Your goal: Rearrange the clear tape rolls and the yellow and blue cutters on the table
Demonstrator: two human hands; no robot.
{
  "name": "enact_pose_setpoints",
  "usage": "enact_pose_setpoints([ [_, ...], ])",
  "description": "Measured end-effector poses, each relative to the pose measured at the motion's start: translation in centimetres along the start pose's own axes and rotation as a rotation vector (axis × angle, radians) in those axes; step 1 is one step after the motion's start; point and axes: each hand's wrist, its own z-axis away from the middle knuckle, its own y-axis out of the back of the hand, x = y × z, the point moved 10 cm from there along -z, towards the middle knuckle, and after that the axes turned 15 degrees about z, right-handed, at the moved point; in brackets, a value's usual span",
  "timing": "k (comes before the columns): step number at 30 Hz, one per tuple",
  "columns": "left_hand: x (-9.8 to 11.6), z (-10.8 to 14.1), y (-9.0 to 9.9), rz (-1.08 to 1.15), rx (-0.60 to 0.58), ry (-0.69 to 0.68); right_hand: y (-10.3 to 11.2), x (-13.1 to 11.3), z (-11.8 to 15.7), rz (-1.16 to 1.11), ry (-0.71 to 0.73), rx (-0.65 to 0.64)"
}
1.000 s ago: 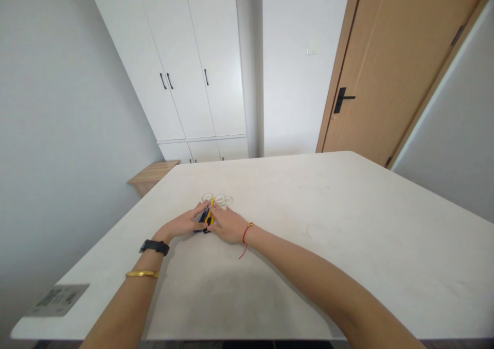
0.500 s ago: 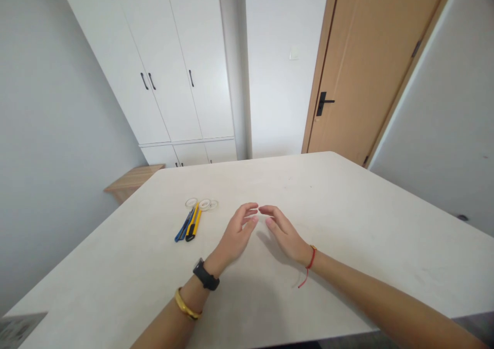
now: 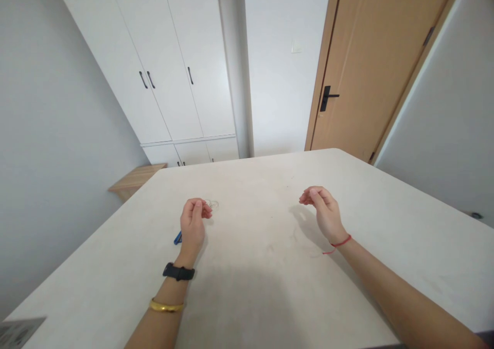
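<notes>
The left hand (image 3: pixel 193 224) is half open, fingers loosely curled, with nothing seen in it. The right hand (image 3: pixel 327 215), well apart to its right, is likewise loosely curled and bare, held above the table (image 3: pixel 250 251). The blue cutter (image 3: pixel 178 238) lies just left of the left hand, partly hidden by it; clear rings (image 3: pixel 214 204) lie by its fingertips. Beyond both hands stand the cabinet (image 3: pixel 196 81) and door (image 3: pixel 374 66).

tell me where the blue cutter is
In the head view, the blue cutter lies left of centre on the white table, mostly hidden behind the left hand.
</notes>
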Motion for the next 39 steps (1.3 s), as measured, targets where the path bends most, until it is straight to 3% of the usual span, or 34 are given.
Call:
enact_pose_setpoints([
  [8,0.8,1.0,-2.1,-0.143,-0.151,-0.070,-0.6,0.0,0.4,0.084,-0.024,-0.038],
  [23,-0.6,1.0,-1.7,-0.249,-0.142,-0.024,-1.4,0.8,1.1,0.169,-0.061,-0.063],
  [33,-1.1,1.1,-1.9,-0.211,-0.156,0.011,-3.7,0.1,-1.5,0.091,-0.066,-0.084],
  [39,-1.5,1.1,-1.9,-0.183,-0.159,0.012,-3.4,0.5,-0.2,0.151,-0.057,-0.110],
])
